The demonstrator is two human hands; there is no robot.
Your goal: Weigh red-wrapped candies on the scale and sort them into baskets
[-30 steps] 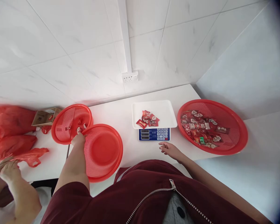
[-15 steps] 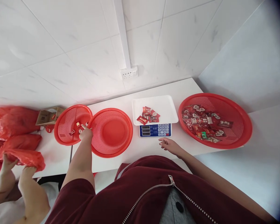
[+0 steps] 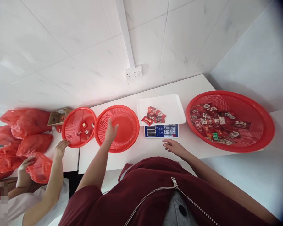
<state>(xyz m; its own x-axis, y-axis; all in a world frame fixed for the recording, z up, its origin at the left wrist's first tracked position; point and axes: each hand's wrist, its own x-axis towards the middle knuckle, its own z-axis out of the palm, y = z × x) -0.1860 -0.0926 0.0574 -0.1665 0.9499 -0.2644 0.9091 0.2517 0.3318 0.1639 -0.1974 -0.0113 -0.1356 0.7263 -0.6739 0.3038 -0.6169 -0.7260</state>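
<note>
two hands in head view | left hand (image 3: 110,131) spread loose, empty, over the empty red basket (image 3: 122,117) beneath it | right hand (image 3: 174,147) relaxed, empty, scale (image 3: 161,130) just ahead | best to grip the rim firmly, clear of the neighbouring basket (image 3: 73,124)

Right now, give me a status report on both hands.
Left hand open over empty red basket. Right hand open on table, before scale. Co-worker's hand at neighbouring basket.

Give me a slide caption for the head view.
Left hand open over an empty red basket, right hand before the candy-loaded scale.
</note>
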